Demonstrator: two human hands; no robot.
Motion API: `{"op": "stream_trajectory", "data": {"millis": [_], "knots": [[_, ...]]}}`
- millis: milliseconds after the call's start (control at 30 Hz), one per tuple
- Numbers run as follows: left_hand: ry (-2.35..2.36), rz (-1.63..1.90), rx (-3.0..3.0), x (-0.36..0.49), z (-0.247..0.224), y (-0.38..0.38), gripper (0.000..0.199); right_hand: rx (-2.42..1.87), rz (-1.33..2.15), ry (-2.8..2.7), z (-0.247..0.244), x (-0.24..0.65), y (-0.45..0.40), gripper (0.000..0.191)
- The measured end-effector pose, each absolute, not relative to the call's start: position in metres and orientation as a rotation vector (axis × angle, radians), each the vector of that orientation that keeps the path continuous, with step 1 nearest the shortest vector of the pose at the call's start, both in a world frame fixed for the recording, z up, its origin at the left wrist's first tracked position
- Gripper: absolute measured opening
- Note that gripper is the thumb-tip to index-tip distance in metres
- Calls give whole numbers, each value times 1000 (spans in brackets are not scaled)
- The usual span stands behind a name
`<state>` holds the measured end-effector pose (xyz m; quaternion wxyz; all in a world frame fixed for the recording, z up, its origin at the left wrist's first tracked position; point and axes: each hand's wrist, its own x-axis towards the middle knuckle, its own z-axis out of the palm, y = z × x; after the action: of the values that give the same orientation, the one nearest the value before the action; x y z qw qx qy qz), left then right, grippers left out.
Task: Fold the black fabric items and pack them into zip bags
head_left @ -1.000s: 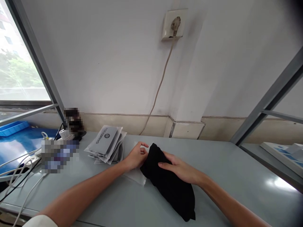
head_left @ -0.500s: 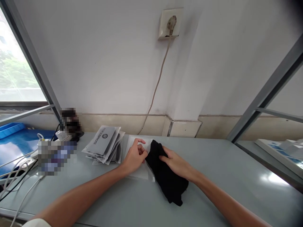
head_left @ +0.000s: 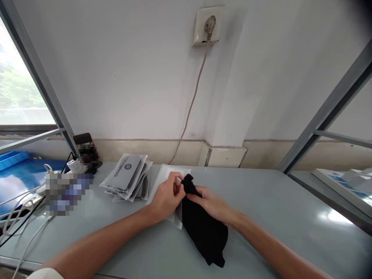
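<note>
Cloth (head_left: 202,232): black, bunched lengthwise, slanting over the tabletop (head_left: 270,190) with its narrow end toward 11 o'clock and its broad end toward 5.
Right hand (head_left: 212,203): grasping the cloth by its right edge, thumb laid across the front, the other fingers mostly hidden; the narrow end pokes out toward 10 o'clock of this hand, and the broad end spreads below it toward 6.
Left hand (head_left: 168,195): fingers curled, thumb and forefinger drawn together at the cloth's upper left edge; whether they pinch fabric, film or both I cannot tell. From here the cloth runs from 2 to 5 o'clock.
Bag (head_left: 161,176): clear film, partly covered by the left hand, its lower corner just beside the cloth at about 9 o'clock.
Packets (head_left: 124,174): loose grey stack, the top one printed ROCKBROS, at 10 o'clock of the left hand and apart from it.
Plug (head_left: 209,25): in the wall socket at 12 o'clock, well beyond both hands.
</note>
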<state>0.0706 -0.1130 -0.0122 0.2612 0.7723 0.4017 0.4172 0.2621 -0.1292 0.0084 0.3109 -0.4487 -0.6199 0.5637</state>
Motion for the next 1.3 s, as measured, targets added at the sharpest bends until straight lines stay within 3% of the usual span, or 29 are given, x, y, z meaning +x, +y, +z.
{"op": "stream_trajectory", "data": {"millis": [200, 333, 433, 500, 600, 700, 900, 1067, 1167, 1300], "knots": [[942, 959, 2441, 69, -6, -120, 23, -1090, 1375, -1547, 4, 263, -122, 28], [1279, 1181, 2396, 62, 1, -106, 37, -1035, 1546, -1446, 7, 270, -122, 41], [1519, 1208, 2008, 49, 5, -88, 77, -1058, 1617, -1413, 8, 273, -122, 44], [1438, 1086, 1619, 40, 10, -79, 91, -1059, 1568, -1402, 6, 272, -121, 45], [1143, 904, 1317, 30, 19, -75, 81, -1104, 1344, -1391, 4, 269, -118, 44], [965, 834, 1437, 28, 25, -79, 63, -1135, 1124, -1395, 4, 267, -116, 43], [827, 783, 1512, 39, 22, -93, 60, -919, 1289, -1820, 10, 266, -124, 29], [805, 637, 1449, 42, 17, -97, 60, -1003, 1224, -1764, 10, 263, -123, 31], [842, 729, 1514, 40, 16, -91, 50, -1029, 1176, -1741, 10, 268, -119, 35], [1035, 1149, 1594, 34, 19, -81, 48, -1213, 1164, -1712, 13, 286, -111, 43]]}}
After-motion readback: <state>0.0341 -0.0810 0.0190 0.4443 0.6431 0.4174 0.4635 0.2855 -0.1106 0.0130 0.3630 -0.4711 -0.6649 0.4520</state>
